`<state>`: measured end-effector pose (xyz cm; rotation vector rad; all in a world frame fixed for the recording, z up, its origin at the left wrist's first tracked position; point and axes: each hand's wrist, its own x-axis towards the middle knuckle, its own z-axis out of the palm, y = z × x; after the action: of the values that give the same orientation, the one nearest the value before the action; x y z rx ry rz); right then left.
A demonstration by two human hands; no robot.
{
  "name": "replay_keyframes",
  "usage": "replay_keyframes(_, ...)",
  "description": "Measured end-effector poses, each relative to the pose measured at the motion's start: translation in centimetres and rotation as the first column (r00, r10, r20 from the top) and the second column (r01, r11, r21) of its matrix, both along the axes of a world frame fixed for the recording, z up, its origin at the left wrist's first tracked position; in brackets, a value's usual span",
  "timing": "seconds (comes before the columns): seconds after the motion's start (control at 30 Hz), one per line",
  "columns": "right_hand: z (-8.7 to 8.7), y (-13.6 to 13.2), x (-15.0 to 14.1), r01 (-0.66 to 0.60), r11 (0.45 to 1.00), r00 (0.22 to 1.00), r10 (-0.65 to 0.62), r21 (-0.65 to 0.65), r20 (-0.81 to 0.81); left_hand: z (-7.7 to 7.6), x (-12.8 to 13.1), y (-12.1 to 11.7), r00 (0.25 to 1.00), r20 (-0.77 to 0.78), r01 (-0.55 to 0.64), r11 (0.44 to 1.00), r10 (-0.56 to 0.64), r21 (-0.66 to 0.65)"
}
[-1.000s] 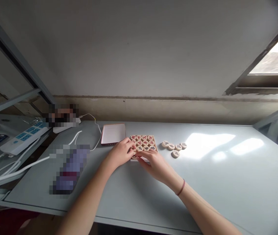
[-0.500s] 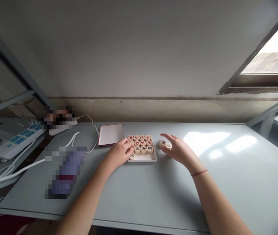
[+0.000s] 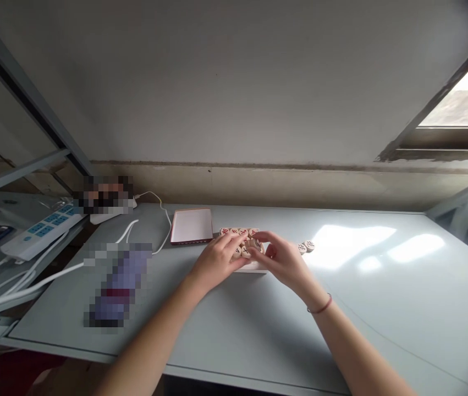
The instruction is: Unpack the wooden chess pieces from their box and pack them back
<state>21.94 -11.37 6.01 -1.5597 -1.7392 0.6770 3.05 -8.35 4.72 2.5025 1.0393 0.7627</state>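
Note:
A shallow white box (image 3: 254, 268) holds rows of round wooden Chinese chess pieces (image 3: 243, 232), with red characters at the back and black ones nearer me. Over its left side lies my left hand (image 3: 213, 261), fingers stretched across the pieces and thumb apart. My right hand (image 3: 285, 261) is above the right part of the box. Its thumb and index finger pinch a Chinese chess piece (image 3: 253, 243), whose face is largely covered. Both hands hide much of the box. Two loose pieces (image 3: 308, 246) with characters rest on the desk just beyond my right hand.
An open box lid (image 3: 192, 225) lies left of the box on the grey desk (image 3: 234, 324). Farther left are a white cable (image 3: 161, 220), a blurred purple item (image 3: 120, 283) and a power strip (image 3: 50, 228). The wall (image 3: 234, 187) stands along the desk's back edge.
My right hand has moved left from the desk to over the box, now with a piece between its fingers. My left hand has shifted right across the pieces. The view has turned slightly.

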Motion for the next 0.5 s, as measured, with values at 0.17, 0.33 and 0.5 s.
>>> replay_keyframes(0.17,-0.4,-0.3,-1.0,-0.093,0.991,0.980,0.075,-0.091,-0.184,-0.1,0.1,-0.1,0.998,0.063,0.030,0.999,-0.028,-0.021)
replay_keyframes(0.33,-0.6,0.1,-0.1,-0.047,0.997,0.975,0.031,-0.068,-0.220,0.5,-0.4,0.2,0.999,0.044,-0.024,1.000,0.024,-0.012)
replay_keyframes(0.5,-0.3,0.3,0.5,-0.007,0.999,0.980,-0.003,-0.049,-0.198,0.5,-0.3,0.2,1.000,-0.011,-0.012,1.000,0.012,0.007)
